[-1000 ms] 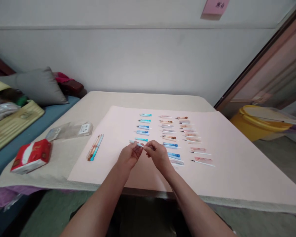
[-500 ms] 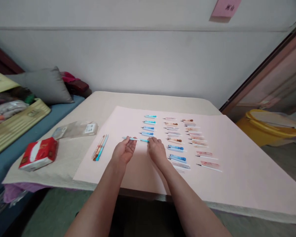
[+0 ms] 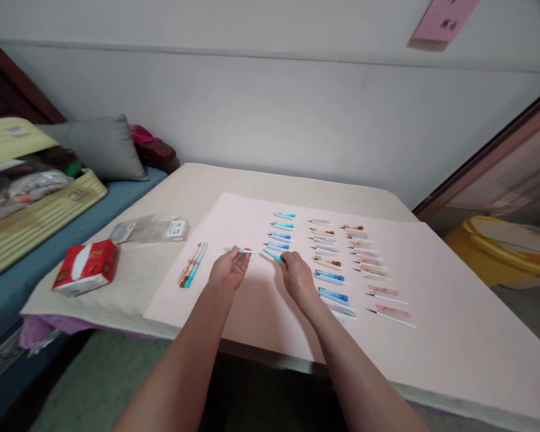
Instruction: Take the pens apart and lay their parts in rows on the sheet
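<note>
Between the fingers of my left hand (image 3: pixel 228 271) is the pale front part of a pen (image 3: pixel 228 249), with a thin white refill pointing right. My right hand (image 3: pixel 297 275) pinches a turquoise pen barrel (image 3: pixel 272 254), its free end close to the refill's tip and apart from it. Rows of pens taken apart lie to the right, such as a blue barrel (image 3: pixel 333 294) with its refill alongside. Several whole pens (image 3: pixel 195 265), brown and turquoise, lie together left of my left hand.
A pink sheet (image 3: pixel 450 336) covers much of the table. On its left stand a red tissue pack (image 3: pixel 103 261) and a clear plastic bag (image 3: pixel 155 229). Beyond the table's right side is a yellow bin (image 3: pixel 490 258). A grey pillow (image 3: pixel 101 147) rests at the far left.
The pen in my hands has come apart: the turquoise barrel has moved right off the refill and now tilts. The view has shifted slightly left.
</note>
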Tool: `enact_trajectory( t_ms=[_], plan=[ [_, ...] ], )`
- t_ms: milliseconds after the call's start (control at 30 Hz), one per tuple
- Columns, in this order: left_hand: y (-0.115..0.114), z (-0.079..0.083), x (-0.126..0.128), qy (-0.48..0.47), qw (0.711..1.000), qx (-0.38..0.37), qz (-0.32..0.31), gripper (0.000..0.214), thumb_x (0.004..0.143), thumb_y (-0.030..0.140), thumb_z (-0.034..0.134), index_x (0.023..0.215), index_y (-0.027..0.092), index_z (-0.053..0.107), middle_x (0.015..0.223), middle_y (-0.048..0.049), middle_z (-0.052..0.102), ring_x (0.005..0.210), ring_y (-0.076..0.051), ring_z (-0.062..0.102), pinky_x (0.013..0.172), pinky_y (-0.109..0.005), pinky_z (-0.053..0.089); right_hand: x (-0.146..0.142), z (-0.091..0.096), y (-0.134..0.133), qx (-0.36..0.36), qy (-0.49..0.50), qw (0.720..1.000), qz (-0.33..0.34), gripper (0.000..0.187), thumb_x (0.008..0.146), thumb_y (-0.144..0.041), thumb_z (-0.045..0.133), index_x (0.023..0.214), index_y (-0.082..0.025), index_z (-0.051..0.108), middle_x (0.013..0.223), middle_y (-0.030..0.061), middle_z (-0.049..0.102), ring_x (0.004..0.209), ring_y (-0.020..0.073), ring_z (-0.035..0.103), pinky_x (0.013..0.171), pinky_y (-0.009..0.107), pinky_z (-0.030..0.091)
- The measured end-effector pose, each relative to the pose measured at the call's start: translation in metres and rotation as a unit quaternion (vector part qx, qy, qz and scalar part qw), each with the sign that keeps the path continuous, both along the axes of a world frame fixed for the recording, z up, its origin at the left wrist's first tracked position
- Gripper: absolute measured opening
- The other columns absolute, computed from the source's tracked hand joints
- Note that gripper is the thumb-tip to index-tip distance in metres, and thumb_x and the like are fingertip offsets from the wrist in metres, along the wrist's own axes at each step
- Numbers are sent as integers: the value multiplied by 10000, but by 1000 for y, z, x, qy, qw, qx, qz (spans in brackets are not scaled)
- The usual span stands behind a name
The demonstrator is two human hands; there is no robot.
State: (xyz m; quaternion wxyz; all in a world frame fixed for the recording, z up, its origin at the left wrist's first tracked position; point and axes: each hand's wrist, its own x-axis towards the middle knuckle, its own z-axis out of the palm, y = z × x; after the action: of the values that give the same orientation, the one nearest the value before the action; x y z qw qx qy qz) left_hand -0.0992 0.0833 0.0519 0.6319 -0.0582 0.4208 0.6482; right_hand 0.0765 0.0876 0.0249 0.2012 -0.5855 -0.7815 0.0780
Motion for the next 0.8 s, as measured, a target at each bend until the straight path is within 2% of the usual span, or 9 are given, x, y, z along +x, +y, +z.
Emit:
enact_trajectory(
  t_ms=[100, 200, 533, 800],
  plan=[
    [2, -3, 0, 6, 1000, 2, 11, 50, 827, 72, 514, 792, 106, 524, 689, -72, 628, 640, -125, 650, 587, -212, 562, 6, 17, -12, 27, 30, 999, 28, 162, 892, -202, 398, 910, -187, 558, 879, 47, 548, 756, 158, 521, 625, 243, 326],
    [2, -5, 4, 11, 1000, 5, 9, 41, 818, 71, 526, 798, 108, 527, 696, -73, 627, 659, -131, 652, 606, -223, 563, 10, 24, -23, 33, 41, 998, 43, 174, 896, -197, 391, 888, -187, 565, 883, 50, 548, 743, 154, 517, 614, 243, 321],
    [-2, -7, 15, 61, 997, 37, -24, 71, 804, 101, 557, 744, 117, 522, 706, -85, 632, 674, -139, 650, 616, -228, 556, 11, 26, -30, 40, 12, 998, 49, 189, 852, -82, 388, 834, -194, 540, 860, 40, 519, 718, 139, 494, 602, 233, 307],
    [-10, -7, 29, 134, 984, 53, -104, 93, 775, 198, 619, 808, 131, 564, 817, -80, 668, 636, -109, 635, 584, -217, 525, 9, 25, -30, 53, -11, 998, 43, 203, 839, -66, 389, 768, -181, 540, 808, 39, 498, 653, 126, 467, 577, 231, 295]
  ],
)
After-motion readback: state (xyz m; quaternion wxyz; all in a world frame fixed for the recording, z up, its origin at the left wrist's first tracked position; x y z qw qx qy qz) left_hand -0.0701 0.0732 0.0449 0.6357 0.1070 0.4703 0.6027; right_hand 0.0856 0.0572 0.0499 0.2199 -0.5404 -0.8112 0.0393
